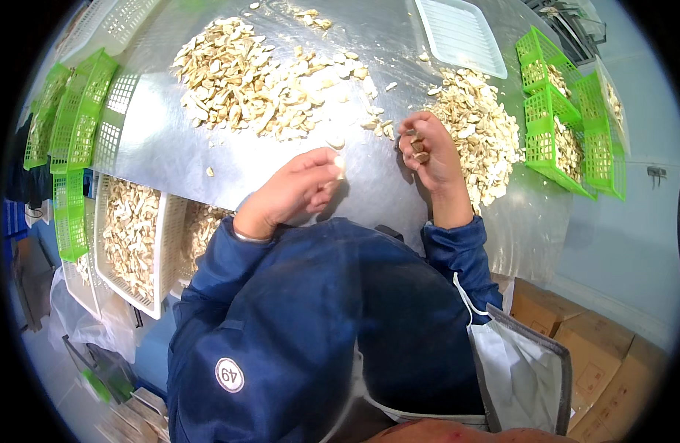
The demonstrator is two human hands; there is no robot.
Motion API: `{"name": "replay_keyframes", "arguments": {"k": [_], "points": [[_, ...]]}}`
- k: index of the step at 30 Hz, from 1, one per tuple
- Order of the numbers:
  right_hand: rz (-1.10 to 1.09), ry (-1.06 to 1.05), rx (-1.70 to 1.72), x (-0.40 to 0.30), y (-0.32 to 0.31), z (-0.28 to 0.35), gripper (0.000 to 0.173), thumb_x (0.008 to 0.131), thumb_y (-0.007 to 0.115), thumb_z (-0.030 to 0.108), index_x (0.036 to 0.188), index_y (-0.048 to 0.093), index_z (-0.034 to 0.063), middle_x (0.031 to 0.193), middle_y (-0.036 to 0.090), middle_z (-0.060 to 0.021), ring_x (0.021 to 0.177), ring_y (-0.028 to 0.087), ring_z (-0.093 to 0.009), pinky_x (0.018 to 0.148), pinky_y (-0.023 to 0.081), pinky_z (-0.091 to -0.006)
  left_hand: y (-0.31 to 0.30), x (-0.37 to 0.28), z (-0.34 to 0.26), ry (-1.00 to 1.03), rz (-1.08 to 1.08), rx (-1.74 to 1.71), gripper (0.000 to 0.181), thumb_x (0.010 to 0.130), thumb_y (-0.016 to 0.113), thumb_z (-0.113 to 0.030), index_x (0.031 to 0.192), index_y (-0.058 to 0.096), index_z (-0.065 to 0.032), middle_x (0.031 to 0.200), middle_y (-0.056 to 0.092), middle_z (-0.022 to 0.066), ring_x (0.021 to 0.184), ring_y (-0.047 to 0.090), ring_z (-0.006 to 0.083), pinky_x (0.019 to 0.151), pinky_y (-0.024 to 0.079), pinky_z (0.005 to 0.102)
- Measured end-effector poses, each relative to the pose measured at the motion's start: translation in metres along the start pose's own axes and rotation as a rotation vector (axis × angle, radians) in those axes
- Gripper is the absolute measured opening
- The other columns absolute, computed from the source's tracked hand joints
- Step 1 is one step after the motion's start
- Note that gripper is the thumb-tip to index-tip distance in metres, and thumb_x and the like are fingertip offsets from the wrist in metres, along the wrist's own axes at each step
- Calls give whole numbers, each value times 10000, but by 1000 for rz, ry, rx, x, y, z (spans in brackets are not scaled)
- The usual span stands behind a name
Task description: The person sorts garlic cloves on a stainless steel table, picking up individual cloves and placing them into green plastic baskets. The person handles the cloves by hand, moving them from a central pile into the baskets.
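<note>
My left hand [295, 185] is above the near part of a metal table [367, 194], its thumb and forefinger pinching a small pale slice [340, 164] that is washed out by glare. Several brownish dried slices [418, 148] are held in the curled fingers of my right hand [440, 152]. That hand is beside the left edge of a pile of dried slices [478, 124]. A wider pile of similar slices [234, 83] spreads beyond my left hand. Between the two piles lies a small cluster of loose slices [379, 127].
A shallow white plastic tray [463, 36] sits at the far right. Green mesh baskets with slices [553, 133] line the right edge, and more green baskets [76, 116] are at the left. A white basket [165, 243] full of slices stands low left. Cardboard boxes [589, 343] are lower right.
</note>
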State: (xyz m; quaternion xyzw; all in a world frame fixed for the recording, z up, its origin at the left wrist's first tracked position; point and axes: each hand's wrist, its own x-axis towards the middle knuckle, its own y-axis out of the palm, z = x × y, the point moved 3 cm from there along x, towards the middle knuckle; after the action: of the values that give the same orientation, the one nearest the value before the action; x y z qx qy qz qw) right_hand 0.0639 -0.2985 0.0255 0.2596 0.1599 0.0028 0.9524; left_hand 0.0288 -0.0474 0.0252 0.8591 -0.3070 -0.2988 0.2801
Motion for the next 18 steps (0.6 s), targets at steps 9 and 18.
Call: {"name": "replay_keyframes", "arguments": {"k": [9, 18], "points": [[-95, -579, -1340, 12, 41, -12, 155, 828, 739, 199, 921, 721, 76, 888, 699, -146, 788, 675, -340, 702, 532, -416, 2, -7, 9, 33, -28, -122, 222, 1059, 429, -220, 953, 516, -45, 794, 546, 51, 561, 422, 78, 455, 332, 199], [75, -273, -1073, 6, 34, -9, 151, 860, 741, 188, 875, 677, 53, 743, 647, -71, 660, 626, -192, 600, 476, -318, -4, 6, 6, 167, -169, -12, 118, 1051, 529, -152, 1105, 585, -64, 734, 472, -32, 578, 379, 43, 485, 299, 198]]}}
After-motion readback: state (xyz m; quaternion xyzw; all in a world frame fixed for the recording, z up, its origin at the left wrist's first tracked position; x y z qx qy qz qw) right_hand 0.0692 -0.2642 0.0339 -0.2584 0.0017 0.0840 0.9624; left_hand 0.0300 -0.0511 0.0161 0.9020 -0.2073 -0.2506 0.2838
